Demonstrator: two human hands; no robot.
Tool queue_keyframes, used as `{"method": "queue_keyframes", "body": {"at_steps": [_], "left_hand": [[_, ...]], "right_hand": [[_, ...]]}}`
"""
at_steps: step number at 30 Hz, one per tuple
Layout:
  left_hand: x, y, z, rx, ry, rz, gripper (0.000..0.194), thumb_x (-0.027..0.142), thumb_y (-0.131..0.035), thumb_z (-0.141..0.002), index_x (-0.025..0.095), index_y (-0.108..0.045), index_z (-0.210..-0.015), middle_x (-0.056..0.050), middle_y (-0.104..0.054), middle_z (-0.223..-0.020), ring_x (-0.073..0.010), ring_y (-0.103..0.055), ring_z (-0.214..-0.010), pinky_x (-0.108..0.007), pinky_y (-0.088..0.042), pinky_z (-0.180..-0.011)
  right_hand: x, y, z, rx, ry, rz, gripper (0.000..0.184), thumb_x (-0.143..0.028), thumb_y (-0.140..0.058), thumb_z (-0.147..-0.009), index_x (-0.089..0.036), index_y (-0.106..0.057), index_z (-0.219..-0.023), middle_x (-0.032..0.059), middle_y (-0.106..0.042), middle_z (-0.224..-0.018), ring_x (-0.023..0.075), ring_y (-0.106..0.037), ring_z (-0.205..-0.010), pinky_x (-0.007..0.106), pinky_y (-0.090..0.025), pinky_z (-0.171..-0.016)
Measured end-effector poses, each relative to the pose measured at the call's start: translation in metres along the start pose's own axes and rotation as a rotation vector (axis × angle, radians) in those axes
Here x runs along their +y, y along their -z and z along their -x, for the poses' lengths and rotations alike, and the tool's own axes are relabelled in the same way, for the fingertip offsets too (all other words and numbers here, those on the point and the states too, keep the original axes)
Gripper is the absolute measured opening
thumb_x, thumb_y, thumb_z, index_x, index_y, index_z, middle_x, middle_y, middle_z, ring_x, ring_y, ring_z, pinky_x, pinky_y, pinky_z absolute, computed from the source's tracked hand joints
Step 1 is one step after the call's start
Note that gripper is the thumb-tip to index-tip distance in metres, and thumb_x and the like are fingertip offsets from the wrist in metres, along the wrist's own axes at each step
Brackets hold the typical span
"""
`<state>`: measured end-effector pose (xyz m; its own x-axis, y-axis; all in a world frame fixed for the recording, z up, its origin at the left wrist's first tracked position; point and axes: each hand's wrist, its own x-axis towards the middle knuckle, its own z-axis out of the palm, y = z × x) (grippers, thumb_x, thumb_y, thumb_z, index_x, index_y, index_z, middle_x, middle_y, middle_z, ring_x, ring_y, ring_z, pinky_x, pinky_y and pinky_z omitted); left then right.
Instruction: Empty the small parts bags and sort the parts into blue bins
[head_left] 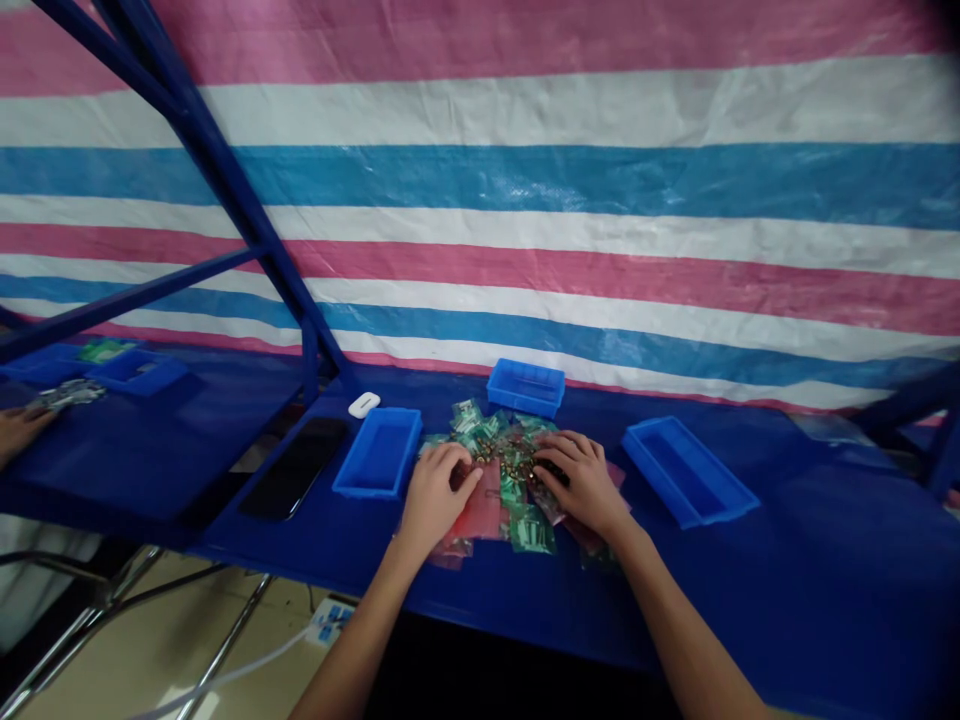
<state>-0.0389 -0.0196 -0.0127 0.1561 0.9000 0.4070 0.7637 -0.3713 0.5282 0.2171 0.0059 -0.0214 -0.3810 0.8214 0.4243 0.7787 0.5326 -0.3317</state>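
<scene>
Packets of green and red plastic lie flat in a loose heap, long axes pointing every way, beneath the left hand and right hand, fingers curled onto them, any grip unclear. Blue bins stand either side on the blue tabletop, before a striped tarp.

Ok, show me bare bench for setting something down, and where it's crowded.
Widest bare patch of blue bench lies right of the right-hand blue bin. Crowded centre: the left hand and right hand rest on green and red packets, beside the left bin and far bin.
</scene>
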Motion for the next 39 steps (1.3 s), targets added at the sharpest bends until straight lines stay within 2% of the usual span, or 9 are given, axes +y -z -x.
{"method": "queue_keyframes", "body": {"at_steps": [4, 9, 13, 16, 22, 26, 30, 35, 39], "left_hand": [[0.002, 0.002, 0.011, -0.012, 0.048, -0.025, 0.026, 0.034, -0.052, -0.092, 0.026, -0.058, -0.116, -0.005, -0.060, -0.124, -0.0248, -0.051, -0.117, -0.043, -0.041, -0.100], [0.004, 0.007, 0.025, -0.083, -0.018, -0.124, 0.048, 0.043, -0.051, -0.091, 0.030, -0.047, -0.137, -0.004, -0.039, -0.149, -0.0284, -0.035, -0.137, -0.048, -0.031, -0.112], [0.005, 0.012, 0.033, -0.215, -0.088, -0.207, 0.081, 0.061, -0.063, -0.077, 0.031, -0.033, -0.147, -0.005, -0.019, -0.158, -0.0366, -0.019, -0.143, -0.055, -0.025, -0.114], [0.003, 0.011, 0.034, -0.278, -0.103, -0.232, 0.099, 0.071, -0.065, -0.067, 0.033, -0.025, -0.150, -0.007, -0.011, -0.160, -0.0414, -0.012, -0.143, -0.061, -0.021, -0.112], [0.001, 0.001, 0.025, -0.310, -0.102, -0.231, 0.100, 0.074, -0.061, -0.068, 0.034, -0.021, -0.151, -0.007, -0.012, -0.160, -0.0430, -0.013, -0.142, -0.063, -0.021, -0.111], [0.000, -0.004, 0.026, -0.282, -0.114, -0.215, 0.097, 0.073, -0.061, -0.070, 0.034, -0.023, -0.150, -0.006, -0.017, -0.159, -0.0403, -0.017, -0.142, -0.060, -0.020, -0.112], [-0.001, -0.006, 0.034, -0.254, -0.109, -0.210, 0.091, 0.070, -0.060, -0.074, 0.033, -0.026, -0.149, -0.005, -0.024, -0.157, -0.0362, -0.017, -0.143, -0.056, -0.023, -0.113], [0.000, -0.003, 0.036, -0.228, -0.112, -0.180, 0.088, 0.066, -0.061, -0.076, 0.032, -0.027, -0.149, -0.005, -0.027, -0.156, -0.0348, -0.017, -0.143, -0.054, -0.024, -0.114], [-0.003, -0.004, 0.035, -0.229, -0.102, -0.171, 0.085, 0.052, -0.059, -0.083, 0.023, -0.018, -0.152, -0.008, -0.024, -0.157, -0.0305, -0.013, -0.146, -0.050, -0.021, -0.117]], "right_hand": [[-0.006, 0.006, -0.001, 0.025, 0.011, -0.021, 0.021, -0.036, -0.052, -0.094, -0.027, -0.067, -0.105, 0.0034, -0.065, -0.121, 0.0262, -0.047, -0.121, 0.046, -0.033, -0.100], [-0.009, 0.019, -0.002, 0.028, -0.011, -0.039, 0.025, -0.035, -0.048, -0.095, -0.028, -0.066, -0.111, 0.0050, -0.064, -0.122, 0.0262, -0.050, -0.119, 0.045, -0.038, -0.097], [0.004, 0.030, 0.000, 0.105, -0.094, -0.082, 0.028, -0.037, -0.045, -0.096, -0.024, -0.065, -0.112, 0.0078, -0.064, -0.118, 0.0260, -0.055, -0.112, 0.043, -0.042, -0.095], [0.017, 0.033, 0.009, 0.116, -0.153, -0.137, 0.034, -0.036, -0.036, -0.099, -0.023, -0.063, -0.114, 0.0078, -0.064, -0.119, 0.0242, -0.055, -0.113, 0.040, -0.042, -0.097], [0.031, 0.017, 0.027, 0.023, -0.187, -0.070, 0.042, -0.038, -0.027, -0.100, -0.023, -0.057, -0.126, 0.0078, -0.057, -0.131, 0.0246, -0.050, -0.122, 0.045, -0.039, -0.101], [0.033, 0.007, 0.027, -0.040, -0.158, -0.028, 0.042, -0.044, -0.036, -0.097, -0.022, -0.052, -0.129, 0.0102, -0.058, -0.130, 0.0261, -0.051, -0.122, 0.046, -0.040, -0.100], [0.032, 0.007, 0.025, -0.028, -0.154, 0.001, 0.045, -0.047, -0.044, -0.094, -0.021, -0.051, -0.130, 0.0118, -0.059, -0.128, 0.0281, -0.052, -0.121, 0.047, -0.042, -0.097], [0.012, 0.015, 0.021, 0.046, -0.081, 0.072, 0.039, -0.046, -0.049, -0.092, -0.027, -0.057, -0.126, 0.0096, -0.058, -0.129, 0.0291, -0.050, -0.120, 0.048, -0.038, -0.097], [-0.015, 0.008, 0.013, -0.047, 0.044, 0.114, 0.037, -0.040, -0.052, -0.093, -0.029, -0.057, -0.127, 0.0076, -0.056, -0.134, 0.0289, -0.047, -0.125, 0.050, -0.035, -0.101]]}}
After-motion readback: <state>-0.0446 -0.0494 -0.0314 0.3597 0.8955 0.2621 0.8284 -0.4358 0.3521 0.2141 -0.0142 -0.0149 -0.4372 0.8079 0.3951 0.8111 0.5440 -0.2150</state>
